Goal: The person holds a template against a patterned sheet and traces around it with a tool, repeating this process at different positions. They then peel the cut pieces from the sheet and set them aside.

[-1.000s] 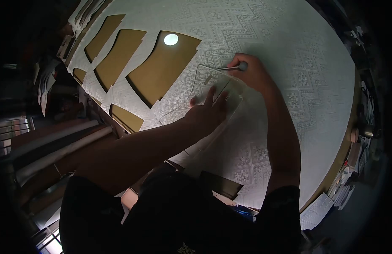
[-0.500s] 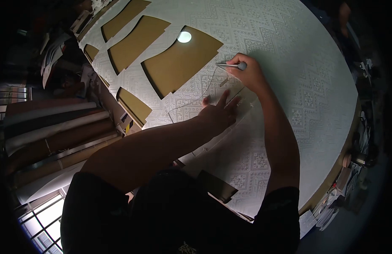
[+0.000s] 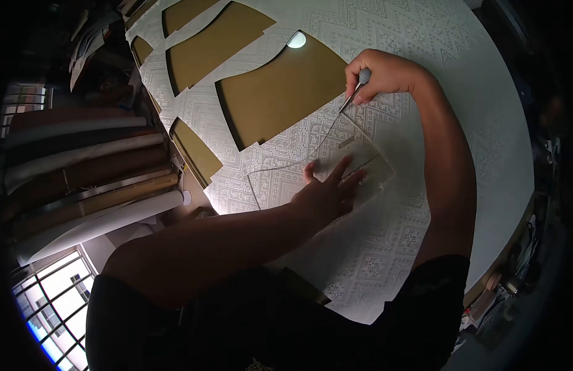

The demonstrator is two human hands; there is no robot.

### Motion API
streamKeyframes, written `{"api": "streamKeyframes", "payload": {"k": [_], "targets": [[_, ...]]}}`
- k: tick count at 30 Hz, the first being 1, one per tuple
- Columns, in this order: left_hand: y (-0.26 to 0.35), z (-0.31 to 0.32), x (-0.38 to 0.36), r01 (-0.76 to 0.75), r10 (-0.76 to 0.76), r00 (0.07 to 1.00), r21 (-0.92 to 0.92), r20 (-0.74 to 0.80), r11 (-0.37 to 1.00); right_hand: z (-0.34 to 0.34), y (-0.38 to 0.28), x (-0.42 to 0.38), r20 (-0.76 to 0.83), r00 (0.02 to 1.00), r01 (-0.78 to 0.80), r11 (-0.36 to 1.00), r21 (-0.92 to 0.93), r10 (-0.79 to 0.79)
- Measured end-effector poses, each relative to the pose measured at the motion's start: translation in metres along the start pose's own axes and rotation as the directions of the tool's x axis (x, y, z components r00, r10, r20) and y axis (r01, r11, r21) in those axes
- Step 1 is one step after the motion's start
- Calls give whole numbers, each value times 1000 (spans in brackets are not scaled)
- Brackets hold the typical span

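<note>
- Transparent template is laid flat on the patterned white fabric, at 5 o'clock from the brown cut-out.
- It is pressed down by the left hand, fingers spread.
- A marking tool is pinched by the right hand at the template's 12 o'clock edge.

Dim overall, with heavy fisheye curvature and black vignetting at the corners. A lamp's glare spot shines on the table; daylight enters through the window lower left.
</note>
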State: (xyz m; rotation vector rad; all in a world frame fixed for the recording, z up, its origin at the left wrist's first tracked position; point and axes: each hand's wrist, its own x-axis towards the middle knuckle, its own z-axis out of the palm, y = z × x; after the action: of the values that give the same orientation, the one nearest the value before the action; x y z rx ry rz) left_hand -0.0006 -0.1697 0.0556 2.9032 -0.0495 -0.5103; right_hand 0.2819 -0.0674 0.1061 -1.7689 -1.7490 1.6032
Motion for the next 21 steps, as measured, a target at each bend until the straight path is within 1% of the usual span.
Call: {"api": "streamKeyframes", "payload": {"k": [1,2,4,5,7,8,9,10,11,12,13,14,15,17,18,20,21], "targets": [[2,-1,-1,18,-17,1000,28,-21,999,-1,-4,5,51,999,11,999,-33,-10],[3,-3,-1,35,-33,999,57,-43,998,-3,-6,9,67,998,15,999,-28,-13],[5,-10,-1,37,-37,999,51,-1,998,-6,-10,17,140,990,37,998,-51,-30],[5,-12,-1,33,-35,999,56,30,998,-5,-11,20,150,988,40,998,-47,-33],[4,-8,-1,36,-37,999,42,8,998,-2,-15,25,203,978,55,996,-77,-38],[4,-6,-1,32,-32,999,32,-19,999,2,-15,28,208,977,55,995,-77,-38],[4,-6,-1,36,-35,999,29,-21,999,10,-14,31,262,962,96,992,-80,-72],[3,-6,1,43,-43,999,16,1,999,18,-14,33,315,944,136,987,-83,-104],[4,-6,2,51,-51,998,1,24,999,30,-14,34,319,942,135,987,-85,-101],[7,1,4,53,-53,998,-4,20,999,45,-15,32,320,936,162,986,-30,-144],[8,10,7,96,-97,994,-21,-43,995,57,-15,32,320,929,189,982,22,-186],[11,20,9,137,-140,985,-42,-103,990,65,-11,32,284,929,238,971,37,-238],[14,19,9,137,-142,984,-48,-107,989,71,-11,29,288,929,233,972,35,-233],[12,17,11,135,-139,988,-70,-60,988,80,-12,20,180,942,271,959,83,-281],[12,15,10,131,-136,988,-70,-67,989,87,-11,17,178,944,266,961,77,-276],[10,10,9,126,-134,989,-112,-63,986,105,-9,12,49,921,383,922,48,-385],[8,9,9,128,-137,988,-110,-71,986,113,-12,10,50,921,384,923,40,-385]]}}
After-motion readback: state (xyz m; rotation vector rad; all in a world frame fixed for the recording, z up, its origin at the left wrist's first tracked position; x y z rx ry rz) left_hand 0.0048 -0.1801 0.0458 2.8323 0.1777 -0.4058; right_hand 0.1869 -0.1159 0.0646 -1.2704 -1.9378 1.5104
